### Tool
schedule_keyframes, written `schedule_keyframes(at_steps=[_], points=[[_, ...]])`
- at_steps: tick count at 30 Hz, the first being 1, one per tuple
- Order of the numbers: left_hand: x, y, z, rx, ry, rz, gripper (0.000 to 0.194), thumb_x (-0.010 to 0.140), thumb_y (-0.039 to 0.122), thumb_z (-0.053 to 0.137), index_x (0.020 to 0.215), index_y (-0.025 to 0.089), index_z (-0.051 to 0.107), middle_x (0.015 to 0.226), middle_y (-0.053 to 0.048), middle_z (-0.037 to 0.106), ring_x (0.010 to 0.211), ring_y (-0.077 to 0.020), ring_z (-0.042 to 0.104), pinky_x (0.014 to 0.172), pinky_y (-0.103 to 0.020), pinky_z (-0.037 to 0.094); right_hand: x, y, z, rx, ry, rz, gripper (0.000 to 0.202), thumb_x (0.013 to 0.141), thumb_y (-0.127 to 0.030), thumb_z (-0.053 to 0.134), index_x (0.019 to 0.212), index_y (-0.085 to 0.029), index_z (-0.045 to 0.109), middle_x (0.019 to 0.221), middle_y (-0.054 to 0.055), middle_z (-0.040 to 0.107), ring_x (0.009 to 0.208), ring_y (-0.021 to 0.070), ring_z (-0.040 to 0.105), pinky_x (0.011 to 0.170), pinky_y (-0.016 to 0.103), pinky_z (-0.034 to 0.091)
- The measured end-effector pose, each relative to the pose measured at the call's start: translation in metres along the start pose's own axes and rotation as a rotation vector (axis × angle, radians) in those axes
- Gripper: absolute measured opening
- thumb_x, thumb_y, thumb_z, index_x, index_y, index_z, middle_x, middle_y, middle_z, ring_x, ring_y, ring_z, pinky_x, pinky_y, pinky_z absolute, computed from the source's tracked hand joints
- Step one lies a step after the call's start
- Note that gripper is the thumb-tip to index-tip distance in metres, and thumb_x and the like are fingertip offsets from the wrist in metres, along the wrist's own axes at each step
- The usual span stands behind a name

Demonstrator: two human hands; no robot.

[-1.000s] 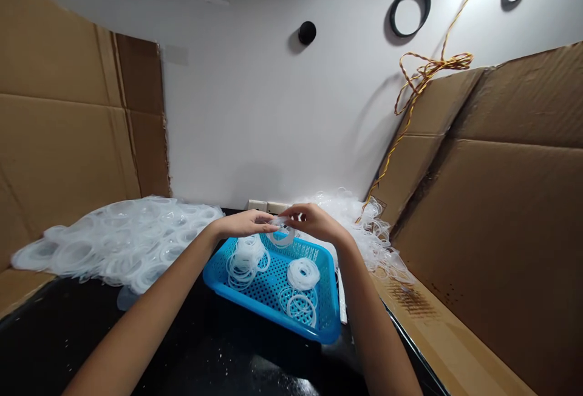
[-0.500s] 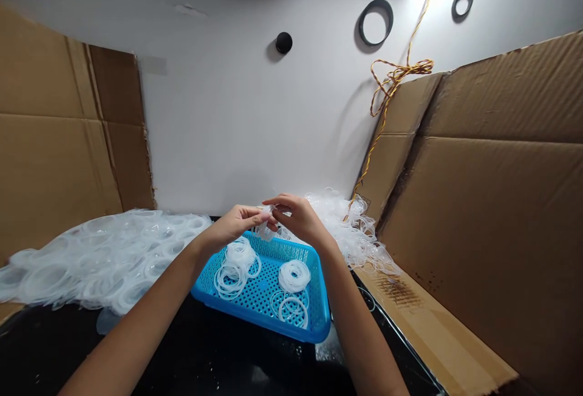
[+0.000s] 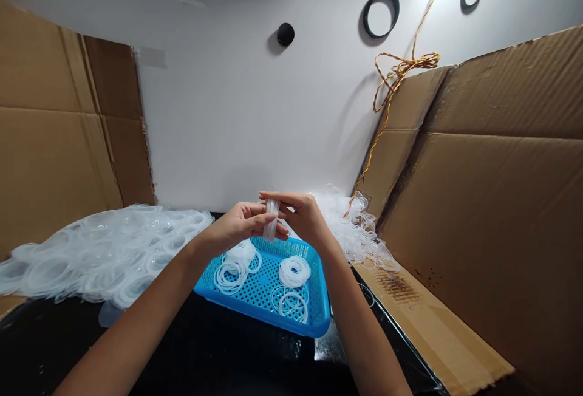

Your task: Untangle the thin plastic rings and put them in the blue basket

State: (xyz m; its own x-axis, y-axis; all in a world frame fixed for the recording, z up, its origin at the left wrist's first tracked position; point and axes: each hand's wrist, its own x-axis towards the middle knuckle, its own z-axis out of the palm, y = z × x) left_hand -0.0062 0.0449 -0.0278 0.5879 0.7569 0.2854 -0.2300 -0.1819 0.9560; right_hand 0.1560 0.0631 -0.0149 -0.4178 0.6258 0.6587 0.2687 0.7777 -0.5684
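Between my two hands, over the far edge of a blue plastic basket (image 3: 255, 314), is a stack of thin translucent rings (image 3: 271, 221) turned on edge. My left hand (image 3: 243, 221) pinches the stack from the left, thumb in front. From the right, the fingers of my right hand (image 3: 298, 211) close about the same stack, some above and some below it. Inside the basket, a loose heap of rings (image 3: 237, 265) lies at the left. A neater coil of rings (image 3: 294, 271) sits at the right, with a few single rings (image 3: 293, 306) in front of it.
Flat clear ring sheets (image 3: 104, 250) pile up at the left. A tangle of thin clear strips (image 3: 359, 235) lies at the right. Cardboard panels (image 3: 492, 201) stand on both sides. A twisted yellow cord (image 3: 380, 132) hangs down the white wall (image 3: 218, 116).
The ring stack has turned upright on edge and shows more plainly between my hands. My right fingers have straightened over and under it. The view has shifted slightly.
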Motion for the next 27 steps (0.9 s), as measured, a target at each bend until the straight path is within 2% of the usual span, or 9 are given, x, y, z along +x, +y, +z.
schedule_keyframes(at_steps=[3,5,7,11,15,17,21,27], points=[[-0.005,0.005,0.006,0.018,-0.004,0.029,0.02,0.076,0.032,0.067,0.09,0.017,0.07,0.082,-0.004,0.074,0.079,-0.0159,0.068,0.074,-0.026,0.052,-0.004,-0.006,-0.002,0.073,-0.121,0.015,0.036,0.083,-0.011,0.048,0.115,-0.022,0.062,0.103,0.004,0.069,0.089,0.0134,0.063,0.075,0.026,0.051],[-0.01,0.009,0.011,0.039,-0.012,0.031,0.018,0.076,0.029,0.068,0.09,0.018,0.07,0.086,-0.005,0.074,0.08,-0.0173,0.069,0.073,-0.026,0.053,-0.007,-0.009,-0.003,0.101,-0.225,0.014,0.04,0.082,-0.015,0.052,0.121,-0.021,0.056,0.093,0.003,0.069,0.079,0.0127,0.063,0.068,0.026,0.05],[-0.014,0.012,0.017,0.043,-0.023,0.015,0.019,0.075,0.026,0.069,0.093,0.018,0.07,0.09,-0.006,0.074,0.081,-0.0187,0.069,0.072,-0.027,0.054,-0.008,-0.01,-0.005,0.125,-0.271,-0.003,0.042,0.079,-0.019,0.059,0.12,-0.018,0.057,0.082,0.002,0.068,0.073,0.0129,0.061,0.064,0.025,0.05],[-0.02,0.018,0.025,0.001,-0.053,-0.032,0.026,0.07,0.016,0.072,0.096,0.016,0.069,0.093,-0.008,0.073,0.086,-0.021,0.069,0.075,-0.028,0.054,-0.01,-0.014,-0.01,0.215,-0.262,0.013,0.033,0.081,-0.018,0.055,0.112,-0.015,0.062,0.08,0.003,0.067,0.073,0.0132,0.061,0.066,0.027,0.05],[-0.024,0.024,0.03,-0.007,-0.057,-0.047,0.033,0.068,0.011,0.072,0.101,0.017,0.067,0.099,-0.009,0.072,0.087,-0.0217,0.068,0.077,-0.031,0.054,-0.012,-0.02,-0.015,0.208,-0.264,0.006,0.032,0.082,-0.021,0.054,0.113,-0.017,0.062,0.08,0.003,0.068,0.07,0.0128,0.061,0.062,0.026,0.05],[-0.025,0.025,0.03,-0.038,-0.034,-0.043,0.031,0.07,0.015,0.072,0.101,0.017,0.067,0.101,-0.01,0.071,0.086,-0.0222,0.069,0.076,-0.032,0.054,-0.013,-0.021,-0.017,0.221,-0.263,0.003,0.033,0.083,-0.024,0.054,0.114,-0.017,0.062,0.083,0.004,0.069,0.072,0.0132,0.062,0.063,0.026,0.05],[-0.022,0.023,0.025,-0.171,0.032,-0.051,0.021,0.073,0.028,0.07,0.089,0.014,0.07,0.088,-0.009,0.074,0.078,-0.0207,0.069,0.071,-0.032,0.055,-0.014,-0.021,-0.02,0.216,-0.21,-0.01,0.031,0.085,-0.028,0.052,0.111,-0.017,0.064,0.088,0.004,0.069,0.075,0.0125,0.062,0.065,0.025,0.049],[-0.006,0.009,0.008,-0.238,0.072,-0.051,0.028,0.072,0.033,0.071,0.089,0.011,0.071,0.082,-0.009,0.074,0.072,-0.0171,0.068,0.069,-0.027,0.053,-0.01,-0.008,-0.028,0.045,-0.2,0.031,0.033,0.087,-0.026,0.047,0.116,-0.017,0.062,0.087,0.003,0.07,0.073,0.012,0.06,0.066,0.026,0.048]])
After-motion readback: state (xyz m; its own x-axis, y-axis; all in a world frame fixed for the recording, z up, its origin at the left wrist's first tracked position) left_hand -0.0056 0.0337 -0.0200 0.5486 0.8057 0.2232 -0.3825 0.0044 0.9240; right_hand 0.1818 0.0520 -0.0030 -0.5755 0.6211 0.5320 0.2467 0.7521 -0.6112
